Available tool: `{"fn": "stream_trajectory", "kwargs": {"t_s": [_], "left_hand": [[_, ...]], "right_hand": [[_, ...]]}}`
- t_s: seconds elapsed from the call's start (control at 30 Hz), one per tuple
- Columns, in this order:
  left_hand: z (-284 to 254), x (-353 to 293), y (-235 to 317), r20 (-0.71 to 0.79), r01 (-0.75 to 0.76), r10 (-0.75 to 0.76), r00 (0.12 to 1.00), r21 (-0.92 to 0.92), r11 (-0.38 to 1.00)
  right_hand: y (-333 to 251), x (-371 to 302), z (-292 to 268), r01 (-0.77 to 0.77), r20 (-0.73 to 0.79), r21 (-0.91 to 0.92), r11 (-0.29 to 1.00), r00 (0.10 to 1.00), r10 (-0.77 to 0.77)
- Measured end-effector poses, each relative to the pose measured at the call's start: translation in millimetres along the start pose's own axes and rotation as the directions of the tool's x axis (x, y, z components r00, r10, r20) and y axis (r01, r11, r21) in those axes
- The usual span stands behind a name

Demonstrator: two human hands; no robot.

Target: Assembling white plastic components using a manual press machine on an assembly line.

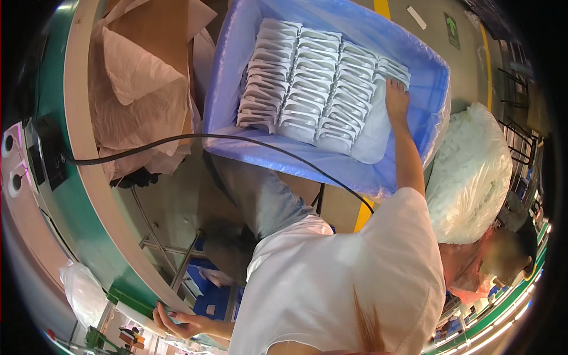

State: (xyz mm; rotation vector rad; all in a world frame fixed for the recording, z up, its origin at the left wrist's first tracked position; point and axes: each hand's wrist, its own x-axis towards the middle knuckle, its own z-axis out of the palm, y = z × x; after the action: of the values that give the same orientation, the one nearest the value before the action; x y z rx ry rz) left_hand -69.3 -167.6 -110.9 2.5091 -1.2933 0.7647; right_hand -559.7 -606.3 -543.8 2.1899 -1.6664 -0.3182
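Rows of thin white plastic parts (pixel 307 77) stand packed in columns inside a blue bin lined with clear film (pixel 435 83). My right arm reaches into the bin. At the far end of the shortest, rightmost column, my right hand (pixel 397 99) has its fingers bent over a white plastic part (pixel 391 66); the fingertips are partly hidden. Below that column, a pale sheet-like liner (pixel 373 133) shows. My left hand (pixel 180 322) is by the edge of the green workbench (pixel 77 207), fingers apart and nothing in them.
A black cable (pixel 254 139) crosses in front of the bin from the bench. Left of the bin stands a cardboard box with crumpled film (pixel 142 77). A large, full white plastic bag (pixel 470 177) lies to the right. Another person (pixel 506 254) is at the far right.
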Motion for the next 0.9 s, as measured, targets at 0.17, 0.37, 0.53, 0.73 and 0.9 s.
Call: {"fn": "stream_trajectory", "kwargs": {"t_s": [0.17,0.37,0.53,0.73,0.9], "left_hand": [[-3,1,-1,-0.011,-0.023,0.024,1.000,0.039,0.999],[-2,4,-2,0.020,-0.012,0.011,1.000,0.038,0.999],[-3,2,0,0.017,0.003,-0.004,1.000,0.035,0.999],[-1,4,3,0.010,0.031,-0.032,0.999,0.028,0.999],[0,2,2,-0.011,-0.002,0.002,1.000,0.037,0.999]], "right_hand": [[-5,15,5,-0.034,0.070,-0.174,0.984,0.996,0.047],[3,14,24,0.046,-0.078,-0.116,0.992,0.995,-0.056],[-1,15,-9,-0.095,0.015,0.048,0.994,0.995,0.095],[8,22,6,-0.200,0.125,0.120,0.972,0.975,0.185],[4,23,1,-0.091,0.069,0.113,0.989,0.994,0.084]]}}
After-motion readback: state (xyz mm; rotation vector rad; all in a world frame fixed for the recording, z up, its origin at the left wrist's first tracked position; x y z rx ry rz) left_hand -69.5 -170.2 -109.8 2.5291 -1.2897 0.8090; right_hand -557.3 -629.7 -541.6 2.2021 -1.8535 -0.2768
